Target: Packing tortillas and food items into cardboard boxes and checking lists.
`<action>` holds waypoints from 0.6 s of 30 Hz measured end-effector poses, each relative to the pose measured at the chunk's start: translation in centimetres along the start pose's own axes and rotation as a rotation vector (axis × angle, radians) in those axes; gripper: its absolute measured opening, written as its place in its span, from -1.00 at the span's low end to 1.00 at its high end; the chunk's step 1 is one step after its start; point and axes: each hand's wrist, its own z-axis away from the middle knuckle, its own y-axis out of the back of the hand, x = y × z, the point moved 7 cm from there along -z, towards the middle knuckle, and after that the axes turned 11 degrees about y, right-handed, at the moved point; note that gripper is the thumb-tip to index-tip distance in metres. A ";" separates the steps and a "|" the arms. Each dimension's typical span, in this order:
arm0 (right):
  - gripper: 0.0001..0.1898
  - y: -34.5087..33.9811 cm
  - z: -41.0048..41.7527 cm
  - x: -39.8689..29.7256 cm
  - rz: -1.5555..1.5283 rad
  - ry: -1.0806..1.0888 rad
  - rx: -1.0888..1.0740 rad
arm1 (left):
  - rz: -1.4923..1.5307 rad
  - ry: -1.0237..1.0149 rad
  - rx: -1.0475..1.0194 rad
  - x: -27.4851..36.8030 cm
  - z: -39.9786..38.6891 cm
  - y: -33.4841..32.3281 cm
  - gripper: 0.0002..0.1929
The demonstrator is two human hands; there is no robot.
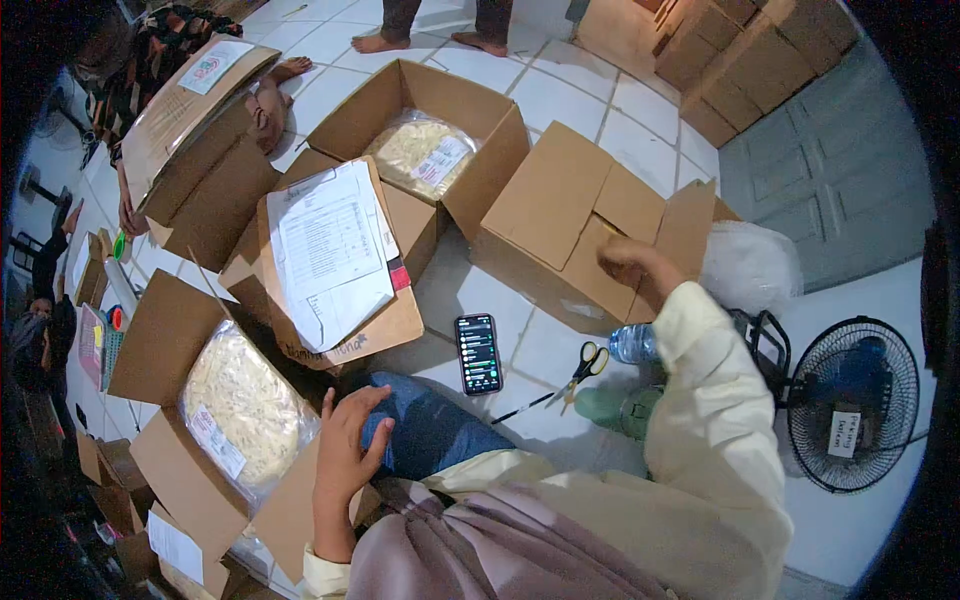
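Note:
My right hand [634, 262] is over a cardboard box [551, 202] at the right. Its fingers are curled at a folded top flap and slightly blurred; whether they grip it is hidden. Above my lap, my left hand [349, 435] has its fingers apart and holds nothing. Beside it stands a cardboard box [187, 465] with spread flaps, holding a labelled plastic bag of pale food pieces [251, 405]. A clipboard with printed papers [334, 247] lies on another box ahead. Behind that, a third box [487, 172] contains a similar labelled bag [424, 154].
On the tiled floor lie a lit smartphone [478, 352], a pen [523, 407], scissors [585, 367], a water bottle [631, 343] and a green bottle [634, 412]. A fan [855, 405] stands right. Another person sits by a large box [199, 127]; someone's bare feet [480, 43] are behind.

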 end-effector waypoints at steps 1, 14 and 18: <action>-0.68 -2.1 0.6 -1.9 0.031 0.135 0.160 | -0.008 0.008 0.004 -0.3 0.3 0.2 -0.72; -0.48 -5.9 -15.6 1.5 0.679 0.399 0.178 | -0.062 -0.051 -0.012 0.9 1.8 1.1 -0.72; -0.53 -1.5 -10.6 2.4 1.329 0.531 0.754 | -0.079 -0.082 -0.061 1.3 1.1 1.6 -0.71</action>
